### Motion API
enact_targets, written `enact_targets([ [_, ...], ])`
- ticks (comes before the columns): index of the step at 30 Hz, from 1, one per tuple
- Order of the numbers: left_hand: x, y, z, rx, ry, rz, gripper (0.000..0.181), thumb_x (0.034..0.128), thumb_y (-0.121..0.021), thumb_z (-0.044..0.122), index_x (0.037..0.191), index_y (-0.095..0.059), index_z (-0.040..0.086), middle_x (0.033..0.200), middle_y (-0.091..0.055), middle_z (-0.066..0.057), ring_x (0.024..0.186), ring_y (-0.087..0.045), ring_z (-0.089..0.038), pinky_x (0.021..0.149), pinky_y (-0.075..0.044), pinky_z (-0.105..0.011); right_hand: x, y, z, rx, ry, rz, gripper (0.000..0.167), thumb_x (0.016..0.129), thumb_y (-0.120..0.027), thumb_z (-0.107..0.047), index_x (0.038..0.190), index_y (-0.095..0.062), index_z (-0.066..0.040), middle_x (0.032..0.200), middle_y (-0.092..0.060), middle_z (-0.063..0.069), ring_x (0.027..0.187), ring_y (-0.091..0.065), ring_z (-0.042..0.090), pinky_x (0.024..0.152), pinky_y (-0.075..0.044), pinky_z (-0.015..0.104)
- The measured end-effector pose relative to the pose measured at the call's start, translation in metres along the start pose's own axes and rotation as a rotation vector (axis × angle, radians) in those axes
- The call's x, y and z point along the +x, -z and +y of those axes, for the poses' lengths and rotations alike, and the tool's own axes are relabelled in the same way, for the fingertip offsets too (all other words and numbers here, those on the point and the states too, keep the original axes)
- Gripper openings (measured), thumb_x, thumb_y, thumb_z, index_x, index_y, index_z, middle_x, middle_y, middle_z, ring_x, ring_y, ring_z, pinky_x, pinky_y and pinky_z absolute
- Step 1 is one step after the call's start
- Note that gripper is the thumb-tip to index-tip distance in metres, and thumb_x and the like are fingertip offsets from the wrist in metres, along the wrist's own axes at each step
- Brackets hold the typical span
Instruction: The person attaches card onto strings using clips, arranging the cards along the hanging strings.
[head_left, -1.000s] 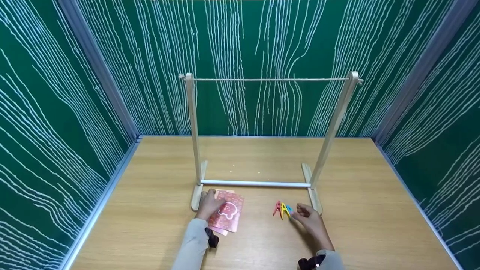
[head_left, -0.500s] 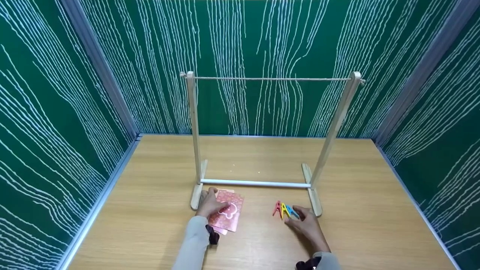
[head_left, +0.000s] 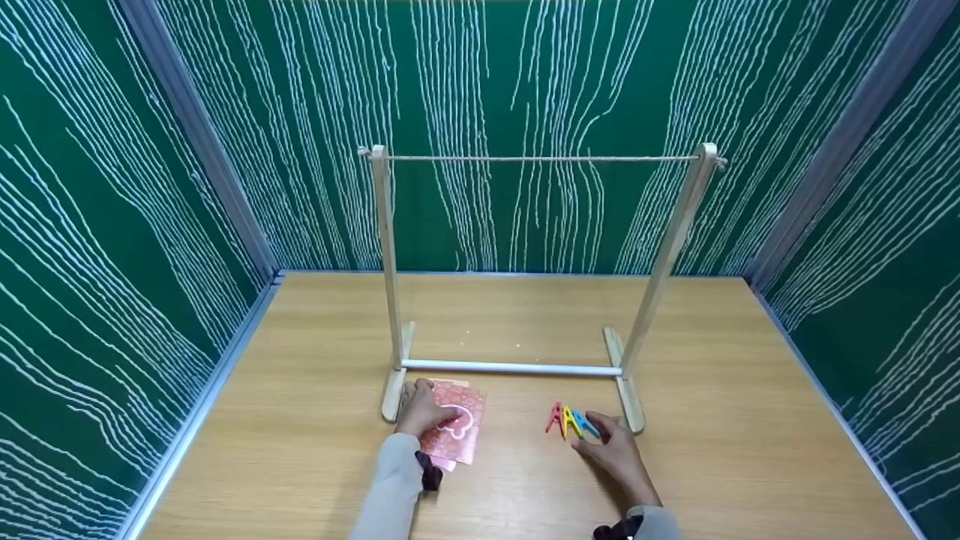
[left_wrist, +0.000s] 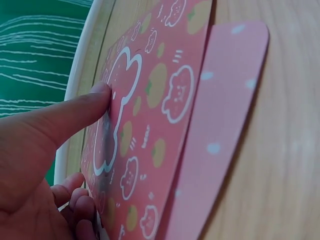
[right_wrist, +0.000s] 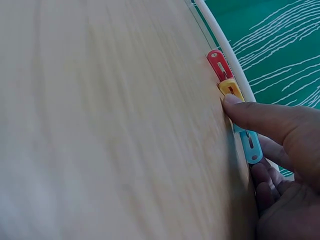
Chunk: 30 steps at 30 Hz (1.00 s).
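My left hand (head_left: 421,409) grips the left edge of a red card (head_left: 465,442) with a white bear outline. In the left wrist view, the thumb lies on the red card (left_wrist: 160,125) and the other fingers curl at its edge. A paler pink card (left_wrist: 220,115) shows beneath it. At the right, red (head_left: 554,416), yellow (head_left: 568,422) and blue (head_left: 585,424) clothespins lie side by side. My right hand (head_left: 616,456) has thumb and fingers round the blue one; in the right wrist view, the thumb (right_wrist: 260,117) partly covers the blue clothespin (right_wrist: 251,147).
Behind the cards and clothespins stands a wooden frame, with a left post (head_left: 387,255), a right post (head_left: 670,247), a rope (head_left: 540,158) across the top and a white lower bar (head_left: 510,367). Green walls with white lines surround the table (head_left: 315,337).
My right hand has moved slightly left, and its fingers have come round the blue clothespin. My left thumb has slid a little farther over the red card.
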<state>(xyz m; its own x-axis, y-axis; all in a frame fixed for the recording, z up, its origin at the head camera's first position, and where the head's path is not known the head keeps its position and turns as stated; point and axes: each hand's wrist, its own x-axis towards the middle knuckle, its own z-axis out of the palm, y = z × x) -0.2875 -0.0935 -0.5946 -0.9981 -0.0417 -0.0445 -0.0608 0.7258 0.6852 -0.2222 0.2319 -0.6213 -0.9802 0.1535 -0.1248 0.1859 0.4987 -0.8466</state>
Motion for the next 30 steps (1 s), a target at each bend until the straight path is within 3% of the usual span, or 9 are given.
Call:
enact_targets([
  [6, -0.0017, -0.001, 0.0016, -0.004, -0.003, 0.021, 0.066, 0.0607, -0.087, 0.025, 0.109, -0.051, -0.003, 0.1, -0.043, -0.016, 0.093, -0.042, -0.031, 0.081, -0.04, -0.042, -0.0006, -0.0004, 0.0017, -0.084, 0.051, 0.058, 0.061, 0.074, -0.081, -0.016, 0.126, -0.058, 0.004, 0.107, -0.053, 0.017, 0.095, -0.049, 0.025, 0.083, -0.04, 0.033],
  [9, -0.0008, -0.0018, 0.0014, 0.011, 0.005, 0.02, 0.066, 0.061, -0.087, 0.025, 0.109, -0.05, -0.003, 0.1, -0.044, -0.016, 0.093, -0.043, -0.031, 0.081, -0.041, -0.041, -0.001, -0.0007, 0.0014, -0.092, 0.047, 0.057, 0.061, 0.075, -0.081, -0.017, 0.127, -0.057, 0.004, 0.107, -0.052, 0.016, 0.094, -0.048, 0.024, 0.081, -0.038, 0.03],
  [17, 0.0023, -0.0024, -0.0001, 0.046, 0.034, 0.03, 0.065, 0.0587, -0.089, 0.026, 0.103, -0.051, -0.003, 0.098, -0.046, -0.016, 0.091, -0.045, -0.03, 0.083, -0.041, -0.042, -0.0023, -0.0021, -0.0006, -0.077, 0.023, 0.036, 0.06, 0.077, -0.078, -0.016, 0.13, -0.055, 0.003, 0.111, -0.05, 0.019, 0.101, -0.051, 0.029, 0.089, -0.043, 0.04],
  [23, 0.0023, -0.0033, -0.0031, 0.065, -0.005, 0.033, 0.064, 0.058, -0.089, 0.027, 0.098, -0.049, -0.002, 0.094, -0.046, -0.014, 0.088, -0.045, -0.029, 0.083, -0.041, -0.043, -0.0022, -0.0032, 0.0011, -0.056, 0.035, 0.043, 0.052, 0.08, -0.074, -0.011, 0.127, -0.057, 0.005, 0.116, -0.052, 0.022, 0.107, -0.052, 0.032, 0.096, -0.043, 0.048],
  [30, 0.0027, -0.0039, -0.005, 0.057, -0.003, 0.031, 0.063, 0.0589, -0.089, 0.028, 0.1, -0.049, 0.001, 0.095, -0.051, -0.013, 0.088, -0.051, -0.028, 0.082, -0.043, -0.042, -0.002, -0.0038, 0.0021, -0.027, 0.009, 0.069, 0.042, 0.082, -0.072, -0.008, 0.12, -0.059, 0.006, 0.118, -0.053, 0.023, 0.112, -0.053, 0.037, 0.101, -0.041, 0.052],
])
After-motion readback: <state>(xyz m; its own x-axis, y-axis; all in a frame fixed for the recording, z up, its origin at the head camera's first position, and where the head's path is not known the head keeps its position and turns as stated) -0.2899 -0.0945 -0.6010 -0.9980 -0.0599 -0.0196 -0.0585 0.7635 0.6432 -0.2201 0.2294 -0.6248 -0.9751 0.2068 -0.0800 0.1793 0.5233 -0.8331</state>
